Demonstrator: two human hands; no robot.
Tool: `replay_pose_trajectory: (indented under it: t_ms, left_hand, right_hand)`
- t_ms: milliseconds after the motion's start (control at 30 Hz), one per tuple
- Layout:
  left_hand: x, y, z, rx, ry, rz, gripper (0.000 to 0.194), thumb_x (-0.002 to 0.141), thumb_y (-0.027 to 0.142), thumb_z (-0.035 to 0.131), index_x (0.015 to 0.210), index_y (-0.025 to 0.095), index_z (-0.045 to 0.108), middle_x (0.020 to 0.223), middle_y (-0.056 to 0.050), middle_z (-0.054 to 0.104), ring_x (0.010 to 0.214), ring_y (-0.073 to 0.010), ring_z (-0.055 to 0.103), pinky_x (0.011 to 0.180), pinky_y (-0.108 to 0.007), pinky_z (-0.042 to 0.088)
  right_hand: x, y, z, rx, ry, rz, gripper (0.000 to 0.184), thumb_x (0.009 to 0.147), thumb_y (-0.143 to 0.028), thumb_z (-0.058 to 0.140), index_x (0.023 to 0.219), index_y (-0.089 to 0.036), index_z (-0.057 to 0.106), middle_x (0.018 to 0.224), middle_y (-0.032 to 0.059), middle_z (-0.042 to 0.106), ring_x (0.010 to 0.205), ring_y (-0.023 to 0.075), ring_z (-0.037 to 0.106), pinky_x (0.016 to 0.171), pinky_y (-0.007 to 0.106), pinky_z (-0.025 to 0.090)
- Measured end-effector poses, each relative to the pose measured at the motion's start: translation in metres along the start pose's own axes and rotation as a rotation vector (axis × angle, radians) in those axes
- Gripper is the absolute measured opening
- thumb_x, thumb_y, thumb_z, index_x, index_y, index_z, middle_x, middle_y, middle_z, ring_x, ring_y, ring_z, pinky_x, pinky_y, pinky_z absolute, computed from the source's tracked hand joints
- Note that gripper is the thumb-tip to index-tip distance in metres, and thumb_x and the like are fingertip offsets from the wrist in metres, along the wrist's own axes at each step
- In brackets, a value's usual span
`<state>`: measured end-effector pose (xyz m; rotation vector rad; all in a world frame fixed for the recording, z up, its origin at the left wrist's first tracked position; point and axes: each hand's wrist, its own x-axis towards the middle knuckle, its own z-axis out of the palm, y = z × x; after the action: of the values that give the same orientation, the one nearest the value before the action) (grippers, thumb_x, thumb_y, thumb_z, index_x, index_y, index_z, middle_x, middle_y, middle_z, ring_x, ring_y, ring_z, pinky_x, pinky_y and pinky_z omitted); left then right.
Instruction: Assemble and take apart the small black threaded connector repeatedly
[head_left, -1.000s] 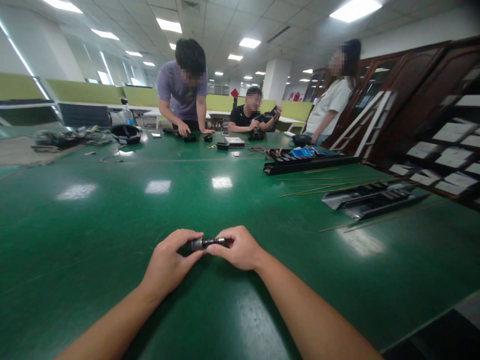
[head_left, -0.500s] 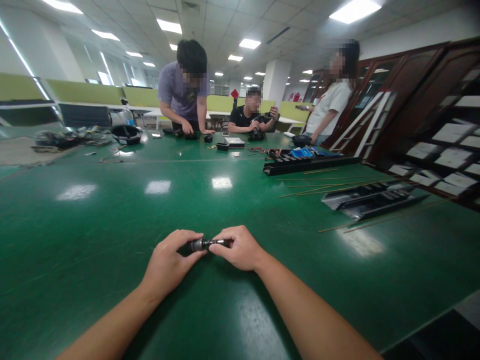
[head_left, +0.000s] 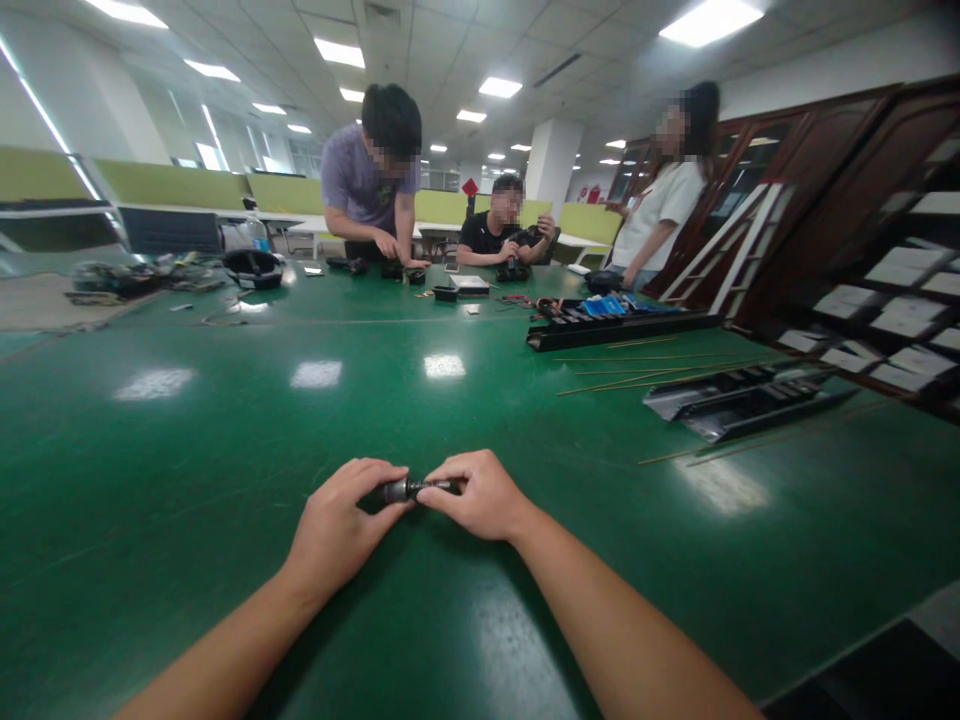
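Two bare hands over a large, glossy green tabletop (head_left: pixel 225 450); its surface shows to the left of the grip, between the forearms and far ahead, broken by pale lamp reflections; the table's near edge slants well to the right of and below the grip, beyond the right forearm.

Nearest on the right, ahead of the grip yet well apart from it, lie thin, brass-coloured rods (head_left: pixel 637 383) and a pair of dark, shiny metal channels (head_left: pixel 765 405); farther ahead, a long black channel (head_left: pixel 555 338) lies beneath flat, bright-blue pieces (head_left: pixel 615 306); almost straight ahead, at the far side, stand a small black rectangular tray (head_left: pixel 445 293) and a flat white box (head_left: pixel 470 284); far ahead to the left sits a black, bowl-shaped object (head_left: pixel 253 270); beyond the table are three persons, in purple (head_left: pixel 371 185), black (head_left: pixel 480 235) and white (head_left: pixel 664 210) shirts.

A short, dark-grey metal cylinder with a slender stepped shaft (head_left: pixel 396 490) lies crosswise between the hands; the left hand (head_left: pixel 337 515) holds its thick, dull-sheened end in a narrow pinch; the right hand (head_left: pixel 476 497) pinches the shaft between thumb and fingers, partly hiding it; whether the part touches the tabletop cannot be told.
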<state>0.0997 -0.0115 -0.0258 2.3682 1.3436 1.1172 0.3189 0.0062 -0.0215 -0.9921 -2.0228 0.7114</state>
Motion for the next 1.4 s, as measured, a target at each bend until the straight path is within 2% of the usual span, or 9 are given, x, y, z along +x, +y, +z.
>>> replay_pose_trajectory:
  t_ms: [200,500,667,800,1167,1400]
  left_hand:
    - [0.0001,-0.0005,-0.0026,0.024,0.009,-0.027,0.027,0.079,0.037,0.075,0.102,0.024,0.068,0.096,-0.003,0.069,0.090,-0.0209,0.064,0.081,-0.034,0.052]
    - [0.0017,0.0024,-0.0043,0.037,0.001,-0.012,0.026,0.079,0.037,0.073,0.101,0.024,0.068,0.095,-0.004,0.069,0.090,-0.0213,0.064,0.081,-0.034,0.052]
    - [0.0019,0.0029,-0.0044,0.061,-0.009,-0.005,0.026,0.081,0.037,0.072,0.103,0.024,0.067,0.096,-0.004,0.068,0.092,-0.0215,0.063,0.082,-0.034,0.051]
    - [0.0018,0.0030,-0.0050,0.077,-0.018,-0.017,0.026,0.081,0.037,0.072,0.103,0.024,0.067,0.097,-0.004,0.068,0.093,-0.0214,0.062,0.082,-0.034,0.051]
    - [0.0019,0.0015,-0.0056,0.075,-0.013,-0.040,0.027,0.080,0.038,0.072,0.103,0.024,0.067,0.098,-0.004,0.067,0.093,-0.0225,0.063,0.083,-0.035,0.051]
    - [0.0026,0.0007,-0.0064,0.060,-0.003,-0.065,0.026,0.079,0.036,0.073,0.102,0.024,0.067,0.098,-0.004,0.068,0.093,-0.0225,0.064,0.084,-0.035,0.051]
  right_hand:
    - [0.0009,-0.0024,-0.0039,-0.026,0.037,0.003,0.015,0.078,-0.027,0.071,0.087,-0.017,0.079,0.071,0.0016,0.071,0.058,0.0107,0.055,0.054,0.022,0.035]
    - [0.0013,-0.0036,-0.0043,-0.037,0.030,0.053,0.016,0.075,-0.025,0.072,0.088,-0.019,0.079,0.070,0.0015,0.070,0.056,0.0119,0.052,0.054,0.024,0.034]
    - [0.0010,-0.0038,-0.0036,-0.020,0.031,0.103,0.016,0.074,-0.027,0.072,0.087,-0.019,0.078,0.066,0.0003,0.068,0.053,0.0110,0.049,0.051,0.023,0.031]
    - [0.0016,-0.0025,-0.0035,0.002,0.040,0.118,0.018,0.073,-0.031,0.074,0.085,-0.018,0.078,0.065,0.0002,0.067,0.054,0.0114,0.050,0.052,0.023,0.032]
    - [0.0024,0.0020,-0.0054,-0.003,0.046,0.150,0.016,0.073,-0.030,0.074,0.084,-0.019,0.077,0.062,0.0000,0.065,0.055,0.0123,0.051,0.053,0.024,0.034]
    - [0.0034,0.0049,-0.0102,-0.008,0.054,0.184,0.018,0.072,-0.030,0.074,0.085,-0.018,0.078,0.061,-0.0001,0.063,0.052,0.0109,0.045,0.049,0.023,0.030]
